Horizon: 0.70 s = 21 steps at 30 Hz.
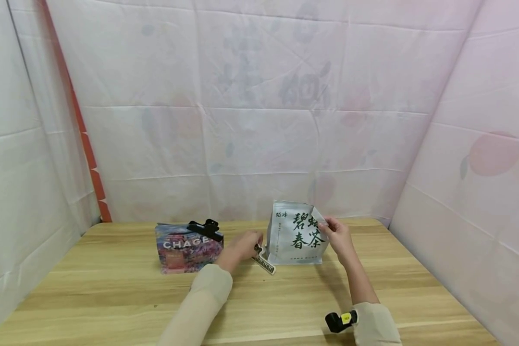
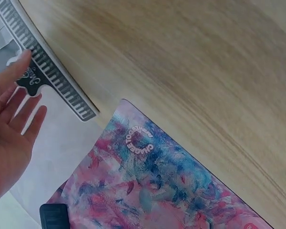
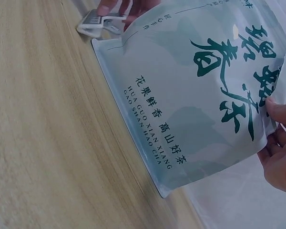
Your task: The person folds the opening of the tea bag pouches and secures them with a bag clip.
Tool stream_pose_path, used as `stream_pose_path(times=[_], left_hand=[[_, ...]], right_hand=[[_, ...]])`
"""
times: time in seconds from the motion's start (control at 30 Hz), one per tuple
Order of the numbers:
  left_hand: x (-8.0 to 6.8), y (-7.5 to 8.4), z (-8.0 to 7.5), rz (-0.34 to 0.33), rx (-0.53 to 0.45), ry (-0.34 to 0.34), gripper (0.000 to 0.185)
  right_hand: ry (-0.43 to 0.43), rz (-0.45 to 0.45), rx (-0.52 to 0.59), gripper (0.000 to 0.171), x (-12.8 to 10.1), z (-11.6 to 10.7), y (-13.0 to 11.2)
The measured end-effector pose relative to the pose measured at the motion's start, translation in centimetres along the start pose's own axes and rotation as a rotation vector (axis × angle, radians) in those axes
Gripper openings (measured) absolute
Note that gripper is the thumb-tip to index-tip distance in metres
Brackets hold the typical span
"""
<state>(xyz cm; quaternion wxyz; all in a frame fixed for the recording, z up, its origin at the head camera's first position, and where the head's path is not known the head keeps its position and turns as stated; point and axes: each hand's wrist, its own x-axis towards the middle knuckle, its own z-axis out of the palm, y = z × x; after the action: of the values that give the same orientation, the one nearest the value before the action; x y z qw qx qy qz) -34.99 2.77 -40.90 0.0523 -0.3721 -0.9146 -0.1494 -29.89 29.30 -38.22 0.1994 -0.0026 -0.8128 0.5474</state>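
Observation:
My left hand (image 1: 242, 246) pinches a black-and-white bag clip (image 1: 265, 264) patterned like a piano keyboard. In the left wrist view the thumb lies on the handle of the clip (image 2: 57, 76), with other fingers behind it. Just right of it, a pale silver tea bag (image 1: 285, 242) with large dark green characters stands upright on the table. My right hand (image 1: 339, 239) grips this bag at its right edge near the top, where a corner is folded over. The right wrist view shows the thumb in front of the tea bag (image 3: 181, 109) and fingers behind.
A colourful pink and blue bag (image 1: 186, 252) marked CHAGEE stands left of my left hand, with a black clip (image 1: 205, 230) on its top right corner. A wooden table (image 1: 281, 307) carries everything. White cloth (image 1: 251, 144) hangs behind and at both sides.

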Motion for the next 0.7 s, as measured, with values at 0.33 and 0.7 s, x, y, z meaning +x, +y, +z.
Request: stream_pose_path(times=[0.33,0.7], left_hand=[[0.42,0.03,-0.43,-0.055,-0.042,-0.087,0.028],[0.27,0.01,-1.0,-0.009,0.003,-0.128,0.027]], right_hand=[[0.008,-0.007,-0.004,0.022,0.03,0.02,0.12],[0.016,0.008,0.005,0.024,-0.08,0.09,-0.15]])
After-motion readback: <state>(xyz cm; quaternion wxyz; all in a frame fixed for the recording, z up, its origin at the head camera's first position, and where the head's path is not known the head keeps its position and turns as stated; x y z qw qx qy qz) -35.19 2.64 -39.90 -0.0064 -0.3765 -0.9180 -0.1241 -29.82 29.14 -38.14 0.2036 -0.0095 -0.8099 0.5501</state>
